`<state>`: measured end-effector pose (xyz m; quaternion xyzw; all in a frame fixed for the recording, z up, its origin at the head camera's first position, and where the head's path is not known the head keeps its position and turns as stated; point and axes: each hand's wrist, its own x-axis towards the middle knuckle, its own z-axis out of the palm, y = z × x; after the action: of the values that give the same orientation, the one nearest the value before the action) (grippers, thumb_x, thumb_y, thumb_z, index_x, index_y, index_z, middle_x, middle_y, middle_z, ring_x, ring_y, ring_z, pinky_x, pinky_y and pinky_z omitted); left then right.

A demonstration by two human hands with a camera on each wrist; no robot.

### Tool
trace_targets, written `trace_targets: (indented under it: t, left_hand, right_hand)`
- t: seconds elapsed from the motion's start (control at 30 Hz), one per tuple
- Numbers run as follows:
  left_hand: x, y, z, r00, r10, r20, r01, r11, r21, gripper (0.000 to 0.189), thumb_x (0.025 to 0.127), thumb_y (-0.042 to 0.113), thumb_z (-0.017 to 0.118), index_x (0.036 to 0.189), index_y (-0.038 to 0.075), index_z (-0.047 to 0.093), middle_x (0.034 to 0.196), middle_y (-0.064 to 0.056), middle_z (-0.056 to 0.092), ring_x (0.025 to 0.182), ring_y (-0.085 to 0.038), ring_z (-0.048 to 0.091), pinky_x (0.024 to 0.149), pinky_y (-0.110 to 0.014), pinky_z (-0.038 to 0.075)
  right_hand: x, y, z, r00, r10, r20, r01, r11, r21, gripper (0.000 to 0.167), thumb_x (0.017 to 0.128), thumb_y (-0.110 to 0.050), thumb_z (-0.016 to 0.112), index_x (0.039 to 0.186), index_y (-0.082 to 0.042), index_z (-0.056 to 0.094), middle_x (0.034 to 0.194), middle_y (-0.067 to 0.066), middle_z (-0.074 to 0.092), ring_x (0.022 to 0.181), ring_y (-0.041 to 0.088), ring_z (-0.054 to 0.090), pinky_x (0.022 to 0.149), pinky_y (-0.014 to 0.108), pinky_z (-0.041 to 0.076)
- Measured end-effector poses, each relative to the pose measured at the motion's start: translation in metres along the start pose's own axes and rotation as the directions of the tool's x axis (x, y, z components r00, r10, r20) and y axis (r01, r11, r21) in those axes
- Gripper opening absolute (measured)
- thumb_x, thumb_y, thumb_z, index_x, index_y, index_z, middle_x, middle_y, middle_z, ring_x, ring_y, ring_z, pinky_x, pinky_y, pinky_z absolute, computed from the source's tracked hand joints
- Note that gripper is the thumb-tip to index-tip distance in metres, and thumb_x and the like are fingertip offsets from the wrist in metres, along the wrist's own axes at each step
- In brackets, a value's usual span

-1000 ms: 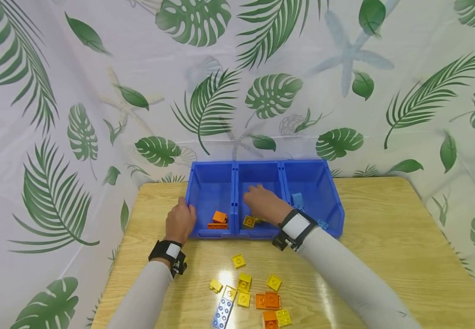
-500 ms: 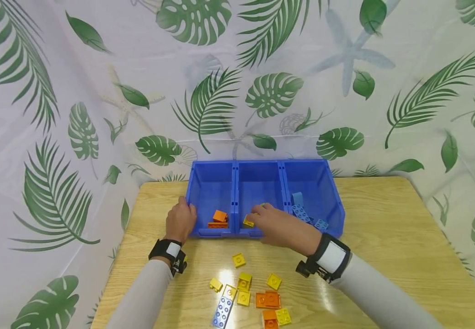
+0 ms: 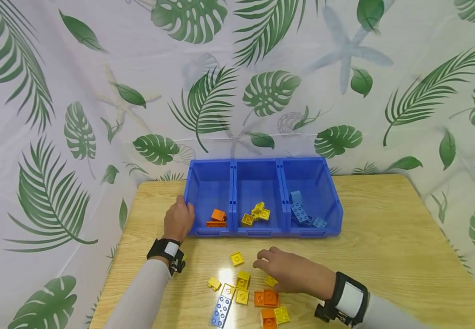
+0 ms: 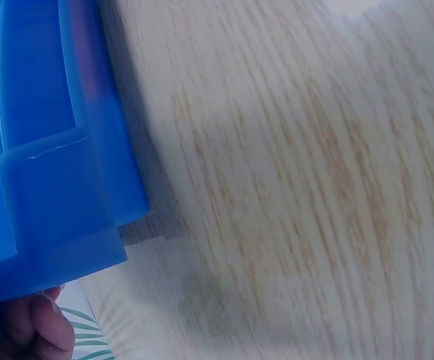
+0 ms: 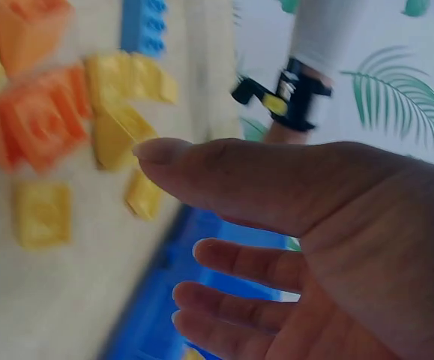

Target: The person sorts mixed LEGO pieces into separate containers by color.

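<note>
My left hand point(image 3: 178, 220) grips the left side wall of a blue three-compartment bin point(image 3: 258, 233); its curled fingers point(image 4: 50, 324) show at the bin's edge in the left wrist view. Nothing is held in my right hand point(image 3: 296, 273), which hovers over the table with thumb and fingers apart, as the right wrist view also shows. A yellow toy brick point(image 3: 270, 280) lies partly hidden beneath it. Another yellow toy brick point(image 3: 237, 259) lies to its left. Orange toy bricks point(image 3: 270, 298) lie just nearer to me.
Orange bricks point(image 3: 218, 216) lie in the left compartment, yellow bricks point(image 3: 259, 210) in the middle, blue bricks point(image 3: 299, 213) in the right. More yellow bricks point(image 3: 242, 297) and a long blue brick point(image 3: 221, 311) lie on the wooden table point(image 3: 385, 237). A patterned cloth backdrop point(image 3: 282, 128) hangs behind.
My right hand has left the middle compartment and moved back toward me over the loose bricks. The yellow bricks there are now uncovered. My left hand has stayed on the bin.
</note>
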<state>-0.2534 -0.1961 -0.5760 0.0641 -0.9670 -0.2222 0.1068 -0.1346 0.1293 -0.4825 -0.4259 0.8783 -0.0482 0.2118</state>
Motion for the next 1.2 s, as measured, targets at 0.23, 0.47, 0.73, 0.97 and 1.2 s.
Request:
trace_targets:
  t: [0.23,0.47,0.73,0.97,1.2]
  left_hand:
    - [-0.001,0.0,-0.002,1.0,-0.008,0.002,0.008,1.0,-0.006,0.027,0.103,0.023,0.052,0.106,-0.003,0.057,0.085,-0.027,0.071,0.077,-0.046,0.073,0.064,-0.057,0.056]
    - [0.0,0.001,-0.002,1.0,-0.022,0.019,0.022,1.0,-0.009,0.028,0.104,0.024,0.051,0.11,-0.003,0.056,0.087,-0.027,0.071,0.078,-0.046,0.073,0.065,-0.057,0.056]
    - [-0.001,0.0,-0.001,1.0,-0.02,0.015,0.02,1.0,-0.016,0.031,0.104,0.025,0.05,0.112,-0.004,0.057,0.088,-0.027,0.071,0.079,-0.045,0.073,0.066,-0.056,0.056]
    - [-0.002,0.0,0.002,1.0,-0.018,0.002,0.018,1.0,-0.024,0.029,0.103,0.024,0.053,0.111,-0.004,0.058,0.086,-0.026,0.071,0.078,-0.045,0.073,0.064,-0.056,0.056]
    - [0.0,0.0,0.002,1.0,-0.009,0.007,0.009,1.0,-0.017,0.027,0.103,0.023,0.052,0.107,-0.003,0.057,0.083,-0.026,0.07,0.074,-0.045,0.072,0.062,-0.055,0.055]
  right_hand:
    - [-0.003,-0.01,0.036,0.996,-0.088,-0.016,0.088,0.996,0.003,0.048,0.085,-0.014,0.084,0.13,-0.019,0.066,0.125,0.0,0.065,0.104,0.014,0.059,0.088,0.025,0.056]
    - [0.004,-0.012,0.062,0.992,-0.126,-0.028,0.124,0.99,-0.066,0.03,0.096,-0.008,0.069,0.121,-0.024,0.068,0.108,-0.004,0.063,0.088,0.009,0.051,0.078,0.022,0.051]
    - [0.01,-0.017,0.08,0.973,-0.2,-0.112,0.18,0.969,-0.169,0.011,0.099,-0.017,0.066,0.107,-0.024,0.07,0.091,-0.005,0.061,0.077,0.007,0.044,0.067,0.019,0.041]
    - [0.009,-0.022,0.082,0.976,-0.191,-0.1,0.168,0.964,-0.206,0.013,0.096,-0.014,0.069,0.106,-0.022,0.069,0.09,-0.005,0.063,0.076,0.008,0.044,0.063,0.02,0.039]
    - [0.003,-0.026,0.075,0.979,-0.164,-0.123,0.139,0.972,-0.187,0.011,0.098,-0.014,0.067,0.107,-0.019,0.067,0.089,-0.002,0.06,0.078,0.009,0.043,0.065,0.021,0.04]
